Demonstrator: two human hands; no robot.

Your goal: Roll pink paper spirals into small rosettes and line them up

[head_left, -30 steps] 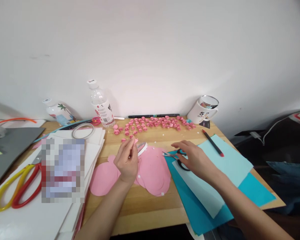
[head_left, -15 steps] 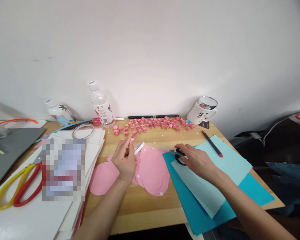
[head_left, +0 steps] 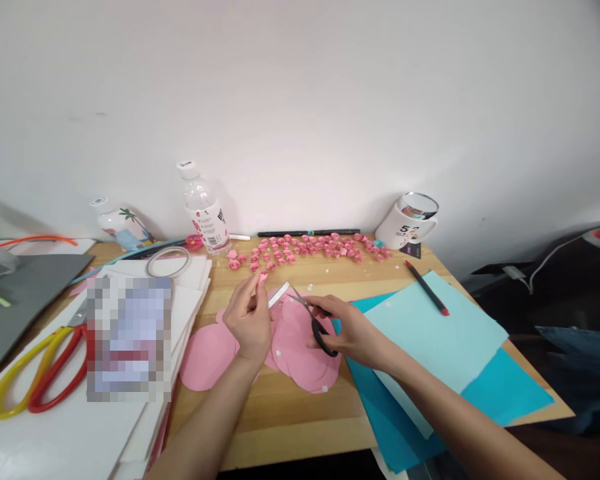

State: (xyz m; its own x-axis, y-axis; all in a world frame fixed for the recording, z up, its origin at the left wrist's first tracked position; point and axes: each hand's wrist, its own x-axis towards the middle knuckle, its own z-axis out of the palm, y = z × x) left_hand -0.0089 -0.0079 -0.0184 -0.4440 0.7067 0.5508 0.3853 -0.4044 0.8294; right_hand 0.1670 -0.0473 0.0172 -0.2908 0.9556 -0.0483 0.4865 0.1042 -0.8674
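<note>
My left hand pinches a small pink rolled paper rose in its fingertips. From the same hand a white strip, like double-sided tape, sticks out to the right. In my right hand are black-handled scissors, a finger and thumb in the loops. Their blades are spread and point up-left, with the tips close to the end of the white strip. Beneath both hands lie pink paper circles, loosely stacked, with small white scraps on them. A single pink circle lies left of my left wrist.
Several pink paper roses line the back by the wall. A bottle and a mug stand there. Blue paper sheets and a black pencil lie right. Larger scissors and a tape roll lie on white sheets left.
My right hand has brought the scissors left from above the blue sheets to the white strip, their blades now spread. My left hand has barely moved.
</note>
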